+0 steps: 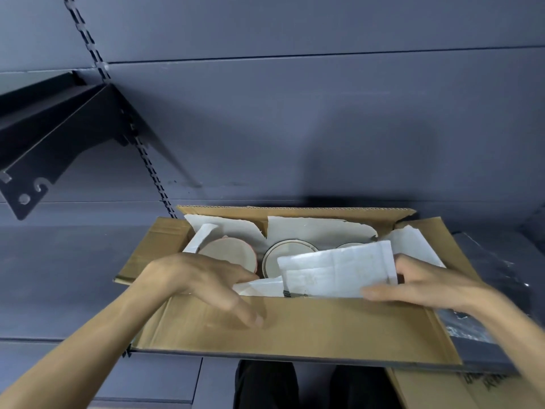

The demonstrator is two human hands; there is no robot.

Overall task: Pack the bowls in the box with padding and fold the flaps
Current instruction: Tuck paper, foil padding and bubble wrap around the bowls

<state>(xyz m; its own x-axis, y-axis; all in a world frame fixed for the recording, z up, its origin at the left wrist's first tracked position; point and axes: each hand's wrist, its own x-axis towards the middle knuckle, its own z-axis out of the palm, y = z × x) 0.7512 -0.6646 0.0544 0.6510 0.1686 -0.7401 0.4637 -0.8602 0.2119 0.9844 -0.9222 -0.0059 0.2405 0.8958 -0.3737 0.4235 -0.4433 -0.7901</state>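
Three bowls show in the head view, set in a row inside the open cardboard box point(324, 326) on a dark shelf point(59, 276): the left bowl point(227, 253) with a reddish rim, the middle bowl point(277, 255) pale with a dark line round its rim, and the right bowl point(351, 245) mostly hidden under paper; white padding paper point(312, 228) lines the far wall and the corners of the box; the near flap point(339, 323) lies folded out toward the person, the far and side flaps stand open; the left hand point(200, 278) reaches over the near edge with fingers loosely spread, its fingertips on the near flap and its thumb side by the paper, and its grip holds nothing that can be seen; the right hand point(436, 286) pinches a folded white sheet point(339, 271) between thumb and fingers, held over the middle and right bowls; faint marks on that sheet are too blurred to read; a second cardboard box point(460, 388) below at lower right bears dark printed letters, unreadable; a black shelf bracket point(59, 137) hangs on the grey wall at left.
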